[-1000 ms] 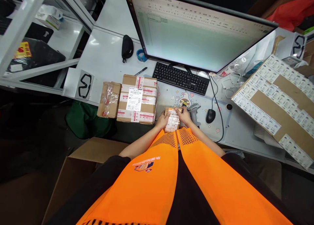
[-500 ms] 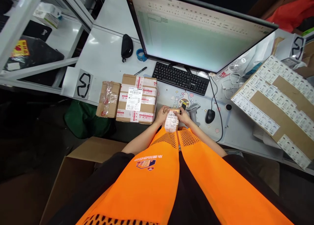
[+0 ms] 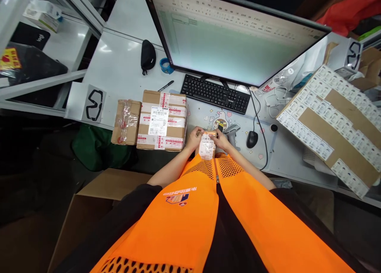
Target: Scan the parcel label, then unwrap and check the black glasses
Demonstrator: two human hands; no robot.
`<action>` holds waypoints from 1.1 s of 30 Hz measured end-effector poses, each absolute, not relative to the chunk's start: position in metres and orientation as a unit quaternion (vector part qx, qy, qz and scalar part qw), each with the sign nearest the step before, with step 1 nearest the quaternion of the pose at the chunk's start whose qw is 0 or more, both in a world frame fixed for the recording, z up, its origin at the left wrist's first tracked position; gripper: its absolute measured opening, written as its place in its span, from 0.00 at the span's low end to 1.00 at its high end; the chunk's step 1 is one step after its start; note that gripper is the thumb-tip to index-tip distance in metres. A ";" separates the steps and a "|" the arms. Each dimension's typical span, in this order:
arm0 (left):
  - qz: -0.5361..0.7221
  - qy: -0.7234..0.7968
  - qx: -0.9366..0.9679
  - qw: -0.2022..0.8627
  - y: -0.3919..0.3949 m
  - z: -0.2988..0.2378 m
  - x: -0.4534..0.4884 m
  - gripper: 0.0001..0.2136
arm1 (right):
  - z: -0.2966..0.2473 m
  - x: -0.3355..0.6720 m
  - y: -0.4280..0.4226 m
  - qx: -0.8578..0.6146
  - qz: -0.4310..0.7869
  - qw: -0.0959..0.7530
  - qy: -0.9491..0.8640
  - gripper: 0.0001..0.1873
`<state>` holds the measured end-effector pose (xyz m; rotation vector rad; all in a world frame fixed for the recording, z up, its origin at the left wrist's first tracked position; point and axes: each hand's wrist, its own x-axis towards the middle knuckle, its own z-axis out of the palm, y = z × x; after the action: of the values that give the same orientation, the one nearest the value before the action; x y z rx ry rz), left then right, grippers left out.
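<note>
I hold a small cardboard parcel (image 3: 207, 147) with a white printed label between both hands, just above the desk's front edge and close to my orange vest. My left hand (image 3: 195, 138) grips its left side, and my right hand (image 3: 222, 140) grips its right side and top. A grey barcode scanner (image 3: 233, 130) lies on the desk right behind my right hand. To the left stand a large taped box with a shipping label (image 3: 162, 120) and a smaller brown box (image 3: 126, 122).
A big monitor (image 3: 235, 38), a black keyboard (image 3: 216, 93) and a mouse (image 3: 252, 139) fill the back of the white desk (image 3: 119, 66). A label-covered flat carton (image 3: 336, 126) lies at the right. An open cardboard box (image 3: 95, 209) stands on the floor at lower left.
The small parcel has been tilted up from lying flat, so its label now faces me, still held in both hands. My view has shifted slightly to the right.
</note>
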<state>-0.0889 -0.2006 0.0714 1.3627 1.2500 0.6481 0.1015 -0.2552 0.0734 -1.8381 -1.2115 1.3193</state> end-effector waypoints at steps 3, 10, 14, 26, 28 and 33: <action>0.285 0.472 0.636 0.539 -0.198 0.071 -0.092 0.09 | 0.075 0.104 -0.255 -0.683 0.494 0.280 -0.459 0.20; 0.345 0.469 0.652 0.486 -0.200 0.054 -0.080 0.07 | 0.078 0.108 -0.256 -0.678 0.484 0.268 -0.483 0.22; 0.349 0.487 0.646 0.473 -0.202 0.048 -0.073 0.08 | 0.078 0.107 -0.258 -0.684 0.475 0.264 -0.486 0.21; 0.335 0.456 0.665 0.487 -0.196 0.049 -0.081 0.05 | 0.074 0.096 -0.262 -0.719 0.471 0.239 -0.453 0.32; 0.330 0.450 0.667 0.494 -0.195 0.049 -0.082 0.04 | 0.073 0.095 -0.261 -0.718 0.472 0.236 -0.454 0.32; 0.328 0.465 0.654 0.499 -0.194 0.046 -0.080 0.04 | 0.070 0.095 -0.261 -0.707 0.489 0.244 -0.449 0.34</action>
<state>-0.0798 -0.1938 0.0461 1.5828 1.1249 0.7932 0.0954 -0.2609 0.0704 -1.9309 -1.2253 1.3362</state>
